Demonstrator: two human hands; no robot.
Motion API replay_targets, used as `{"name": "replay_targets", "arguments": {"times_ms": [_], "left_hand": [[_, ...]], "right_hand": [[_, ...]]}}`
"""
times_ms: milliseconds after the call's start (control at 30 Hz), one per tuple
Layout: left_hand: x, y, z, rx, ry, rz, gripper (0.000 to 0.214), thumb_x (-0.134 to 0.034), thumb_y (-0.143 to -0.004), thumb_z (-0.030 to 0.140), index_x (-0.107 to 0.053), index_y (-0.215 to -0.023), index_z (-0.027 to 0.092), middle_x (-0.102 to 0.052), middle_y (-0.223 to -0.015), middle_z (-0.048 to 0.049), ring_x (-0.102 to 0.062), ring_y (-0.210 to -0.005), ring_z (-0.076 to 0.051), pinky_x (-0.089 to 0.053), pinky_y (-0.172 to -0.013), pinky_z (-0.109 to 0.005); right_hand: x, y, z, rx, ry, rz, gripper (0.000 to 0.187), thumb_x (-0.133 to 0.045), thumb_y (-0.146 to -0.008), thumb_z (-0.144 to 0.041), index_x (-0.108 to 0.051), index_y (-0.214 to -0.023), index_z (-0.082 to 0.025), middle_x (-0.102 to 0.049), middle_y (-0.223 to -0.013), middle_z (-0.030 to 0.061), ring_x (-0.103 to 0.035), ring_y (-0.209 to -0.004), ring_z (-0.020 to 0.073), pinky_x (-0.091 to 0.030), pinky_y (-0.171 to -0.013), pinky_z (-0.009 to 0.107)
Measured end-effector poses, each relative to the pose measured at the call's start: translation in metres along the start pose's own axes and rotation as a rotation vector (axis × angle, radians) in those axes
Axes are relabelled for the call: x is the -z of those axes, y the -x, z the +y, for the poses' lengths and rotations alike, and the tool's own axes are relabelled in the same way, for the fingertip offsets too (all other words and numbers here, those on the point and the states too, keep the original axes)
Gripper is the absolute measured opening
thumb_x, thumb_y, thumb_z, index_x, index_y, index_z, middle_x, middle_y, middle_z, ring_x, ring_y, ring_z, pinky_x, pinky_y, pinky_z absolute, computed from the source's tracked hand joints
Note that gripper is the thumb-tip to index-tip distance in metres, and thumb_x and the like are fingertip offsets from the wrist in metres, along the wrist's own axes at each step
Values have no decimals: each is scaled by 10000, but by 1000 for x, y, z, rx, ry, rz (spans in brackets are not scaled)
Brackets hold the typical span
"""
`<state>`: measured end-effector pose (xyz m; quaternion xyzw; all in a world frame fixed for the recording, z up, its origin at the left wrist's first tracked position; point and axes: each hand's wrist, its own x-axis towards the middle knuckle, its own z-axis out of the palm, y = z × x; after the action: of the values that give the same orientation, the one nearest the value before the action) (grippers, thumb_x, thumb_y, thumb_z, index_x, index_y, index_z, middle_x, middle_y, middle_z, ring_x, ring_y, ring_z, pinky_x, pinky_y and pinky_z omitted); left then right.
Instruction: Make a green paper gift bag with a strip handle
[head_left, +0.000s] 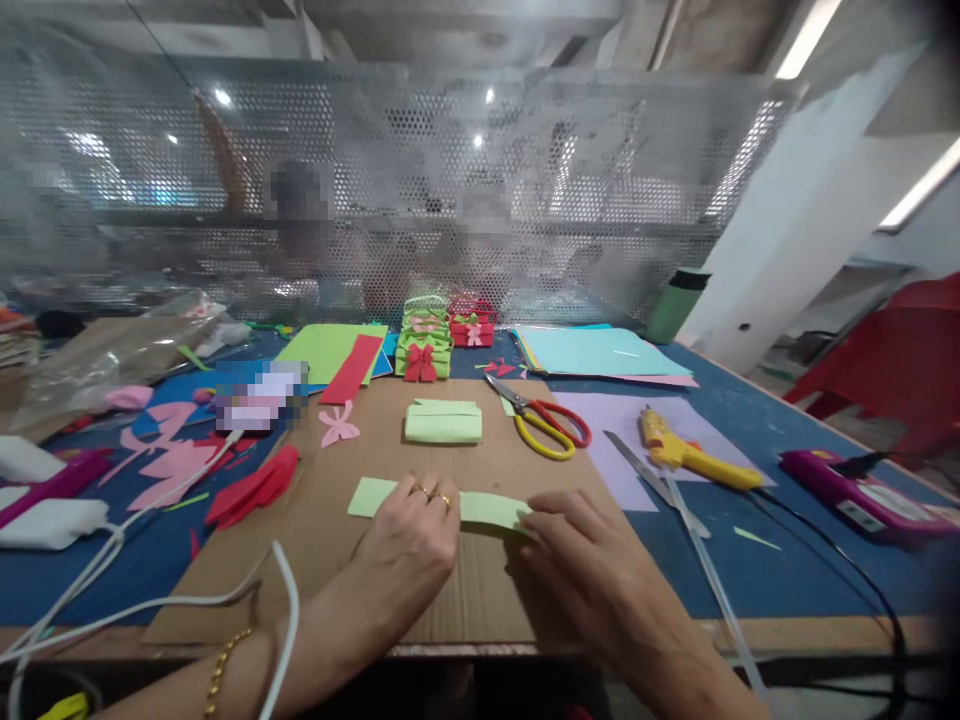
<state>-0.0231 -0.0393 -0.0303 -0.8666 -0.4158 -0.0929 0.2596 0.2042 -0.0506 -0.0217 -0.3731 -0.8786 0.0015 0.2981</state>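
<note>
A light green foam strip lies flat on a brown cardboard sheet near the table's front edge. My left hand, with rings on two fingers, rests curled on the strip's middle and presses it down. My right hand pinches the strip's right end between thumb and fingers. A folded light green foam piece sits just behind the strip. Red and yellow scissors lie to its right.
A yellow glue gun and a metal ruler lie at right on lilac paper. Finished green and red foam baskets stand at the back, paper stacks beside them. Pink and red cut-outs and white cables crowd the left. A perforated screen backs the table.
</note>
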Motion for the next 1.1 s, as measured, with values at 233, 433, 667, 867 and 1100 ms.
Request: {"name": "replay_targets", "arguments": {"times_ms": [233, 433, 667, 867, 1100], "left_hand": [[4, 12, 4, 59, 20, 62, 284, -460, -915, 23, -649, -1112, 99, -667, -950, -118, -579, -837, -260, -431, -722, -397], [-5, 53, -15, 69, 78, 224, 335, -352, -972, 53, -659, -1066, 151, -679, -965, -112, -555, -850, -235, -410, -807, -410], [-13, 64, -18, 61, 201, 269, 324, -366, -989, 94, -638, -1142, 181, -679, -942, -73, -577, -876, -203, -409, -863, -396], [-5, 57, -23, 88, 347, 270, 199, -495, -1001, 244, -657, -1097, 180, -700, -992, -70, -601, -909, -209, -407, -867, -390], [10, 26, 3, 100, 337, 166, 162, -521, -986, 182, -659, -1069, 164, -694, -978, -81, -574, -870, -226, -395, -818, -396]], "right_hand": [[-19, -2, 12, 42, 74, -26, 282, -440, -991, -98, -700, -939, -192, -630, -864, 83, -494, -782, 219, -405, -682, 343], [-9, 10, 16, 82, 40, -67, 375, -327, -1059, -248, -684, -1014, -142, -608, -855, 99, -457, -776, 234, -347, -690, 363], [-5, 12, 12, 96, 81, -83, 488, -212, -1071, -309, -659, -934, -168, -599, -821, 93, -439, -747, 244, -296, -673, 383], [0, 11, 16, 46, 22, -114, 391, -302, -1067, -280, -644, -907, -177, -608, -837, 76, -461, -750, 231, -311, -688, 371], [-3, 11, 14, 52, 32, -102, 308, -366, -1045, -209, -628, -887, -184, -599, -825, 61, -462, -747, 222, -304, -701, 375]]}}
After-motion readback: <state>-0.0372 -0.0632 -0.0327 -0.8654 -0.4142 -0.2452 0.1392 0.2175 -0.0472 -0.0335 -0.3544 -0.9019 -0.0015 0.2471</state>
